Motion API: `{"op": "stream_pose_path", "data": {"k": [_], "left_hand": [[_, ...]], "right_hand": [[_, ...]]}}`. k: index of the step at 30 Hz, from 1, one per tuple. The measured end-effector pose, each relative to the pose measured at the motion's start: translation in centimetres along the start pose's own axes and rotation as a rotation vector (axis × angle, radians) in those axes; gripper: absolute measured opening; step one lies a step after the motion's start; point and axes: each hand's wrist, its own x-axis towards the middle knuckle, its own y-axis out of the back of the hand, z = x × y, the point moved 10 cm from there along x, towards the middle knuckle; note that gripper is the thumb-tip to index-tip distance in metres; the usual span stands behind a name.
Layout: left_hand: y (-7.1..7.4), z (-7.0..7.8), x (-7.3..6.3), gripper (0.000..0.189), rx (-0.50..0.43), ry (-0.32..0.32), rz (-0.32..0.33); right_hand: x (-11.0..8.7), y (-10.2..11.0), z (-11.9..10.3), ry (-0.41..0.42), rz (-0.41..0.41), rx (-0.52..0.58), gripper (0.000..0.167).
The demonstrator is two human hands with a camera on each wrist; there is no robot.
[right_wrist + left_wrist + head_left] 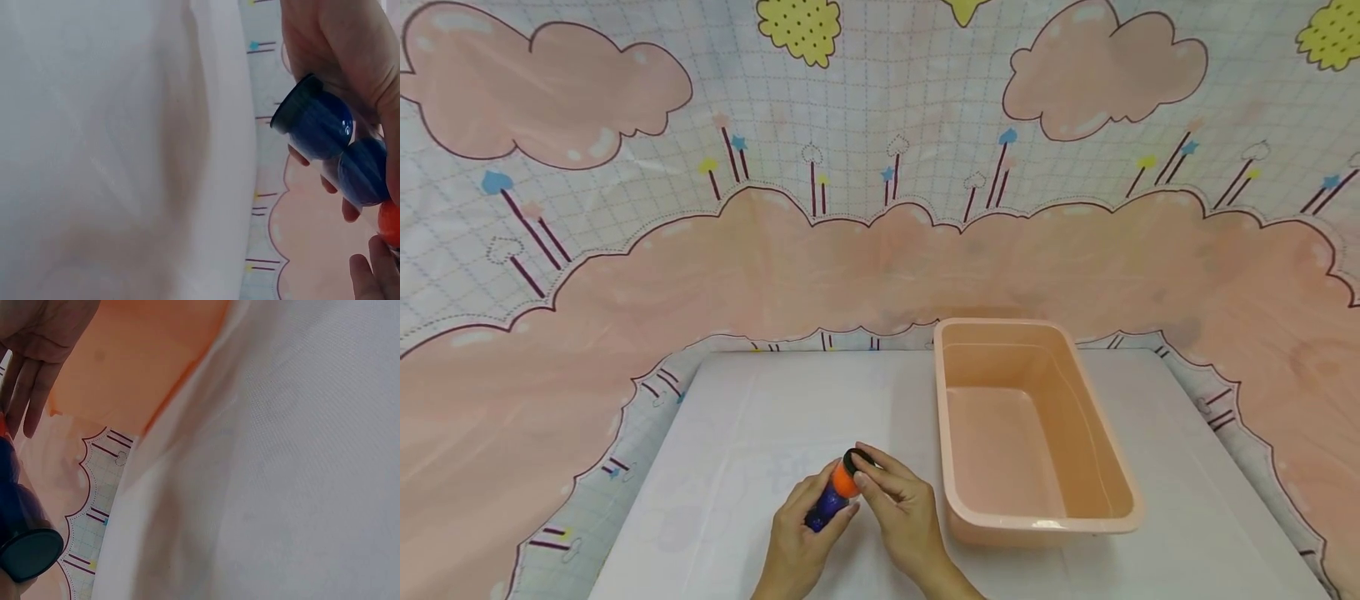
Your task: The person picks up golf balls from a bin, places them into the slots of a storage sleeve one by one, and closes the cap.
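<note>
My left hand point(797, 521) grips a clear tube of balls point(830, 505) above the white table, left of the basin. Inside it sit two blue balls point(322, 125) and an orange ball point(389, 222). The right wrist view shows one dark end cap point(294, 109) near the left palm. At the upper end, beside the orange ball, is a black cap point(855, 459), which my right hand point(906, 508) pinches between thumb and fingers. In the left wrist view, the right hand's other fingers point(37, 394) extend past the tube. The tube is tilted, its orange end up and away.
A peach plastic basin point(947, 433) stands on the white table point(730, 442) just right of my right hand. Patterned cloth point(820, 275) hangs behind the table and drapes along both sides.
</note>
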Motion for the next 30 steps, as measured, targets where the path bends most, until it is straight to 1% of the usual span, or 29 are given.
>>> {"op": "stream_pose_path", "data": {"k": [4,8,12,15,20,23,27,30], "left_hand": [[0.2,0.1,0.1,0.060,0.003,-0.011,0.006],[0.3,0.2,0.3,0.059,0.010,-0.018,0.004],[0.3,0.3,0.3,0.059,0.015,-0.034,-0.004],[0.2,0.3,0.3,0.060,0.018,-0.043,-0.003],[0.1,0.1,0.3,0.060,-0.001,-0.037,-0.011],[-0.2,-0.3,0.4,0.060,-0.027,-0.006,-0.030],[-0.7,-1.1,0.6,0.060,-0.047,0.046,-0.057],[-1.0,-1.5,0.9,0.059,-0.027,0.062,-0.071]], "right_hand": [[0.1,0.0,-0.2,0.024,-0.003,-0.058,0.027],[0.2,-0.1,-0.3,0.022,-0.014,-0.112,0.027],[0.1,-0.2,-0.2,0.027,-0.027,-0.128,0.028],[0.0,-0.3,-0.2,0.050,-0.032,-0.136,0.029],[-0.1,-0.4,-0.5,0.101,-0.037,-0.186,0.030],[-0.1,-0.3,-0.3,0.107,-0.040,-0.208,0.031],[-0.3,-0.2,0.3,0.092,-0.052,-0.207,0.035],[-0.6,-0.3,0.6,0.094,-0.068,-0.179,0.040]]}}
